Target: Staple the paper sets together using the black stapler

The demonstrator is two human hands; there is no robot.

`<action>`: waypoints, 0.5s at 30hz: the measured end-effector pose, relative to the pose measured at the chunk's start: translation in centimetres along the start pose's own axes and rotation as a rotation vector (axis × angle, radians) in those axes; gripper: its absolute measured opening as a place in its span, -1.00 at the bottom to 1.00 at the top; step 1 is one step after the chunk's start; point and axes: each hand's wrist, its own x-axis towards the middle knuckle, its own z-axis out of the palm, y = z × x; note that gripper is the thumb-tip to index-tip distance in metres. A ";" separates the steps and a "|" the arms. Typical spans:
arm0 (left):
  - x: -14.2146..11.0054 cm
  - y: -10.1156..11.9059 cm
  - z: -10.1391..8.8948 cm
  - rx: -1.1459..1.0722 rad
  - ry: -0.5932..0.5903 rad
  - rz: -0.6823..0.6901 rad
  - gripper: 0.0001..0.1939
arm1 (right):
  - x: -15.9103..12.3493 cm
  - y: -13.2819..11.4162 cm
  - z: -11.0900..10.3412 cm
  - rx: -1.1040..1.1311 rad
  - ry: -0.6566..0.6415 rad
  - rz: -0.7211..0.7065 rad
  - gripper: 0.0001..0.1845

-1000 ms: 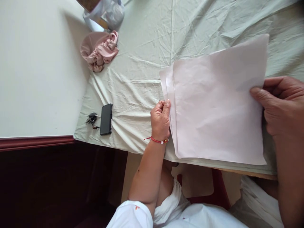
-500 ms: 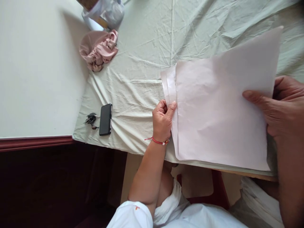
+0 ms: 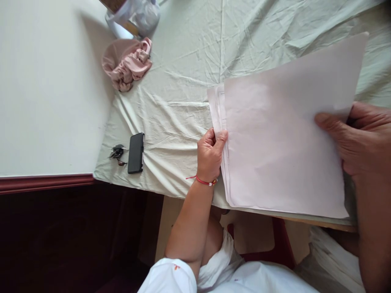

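A stack of pale pink paper sheets [image 3: 275, 150] lies on a creased pale green cloth [image 3: 183, 81] near the table's front edge. My left hand [image 3: 210, 156], with a red thread bracelet at the wrist, pinches the stack's left edge between thumb and fingers. My right hand [image 3: 360, 142] grips the right edge of the top sheet, thumb on top, and holds that side raised off the sheets below. The lower sheets' edges fan out at the left.
A black phone [image 3: 136, 153] and a small bunch of keys [image 3: 117, 153] lie at the cloth's left corner. A pink bunched fabric piece [image 3: 128, 63] and a plastic bag [image 3: 137, 16] sit at the far left. A white surface [image 3: 45, 89] lies beyond the cloth.
My right hand has raised and swung the top sheet, so its far corner sits higher and further right. My left hand went from a fist beside the stack to pinching its edge.
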 end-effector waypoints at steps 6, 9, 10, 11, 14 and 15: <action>0.1 -0.2 0.0 -0.003 0.029 0.012 -0.77 | 0.8 1.0 0.2 0.018 0.096 -0.015 -0.59; 0.1 -0.2 0.0 -0.016 0.046 0.009 -0.76 | 1.0 1.1 0.3 -0.006 0.116 0.002 -0.62; 0.1 -0.2 0.0 -0.023 0.048 0.006 -0.75 | 1.0 1.0 0.3 -0.023 0.117 0.001 -0.63; 0.1 -0.2 0.0 -0.031 0.049 0.002 -0.72 | 1.0 0.9 0.3 -0.037 0.115 -0.002 -0.64; 0.0 -0.1 0.1 -0.053 0.051 -0.011 -0.65 | 0.8 0.7 0.3 -0.043 0.119 -0.017 -0.66; 0.0 0.0 0.1 -0.059 0.055 -0.016 -0.63 | 0.7 0.7 0.3 -0.051 0.123 -0.015 -0.65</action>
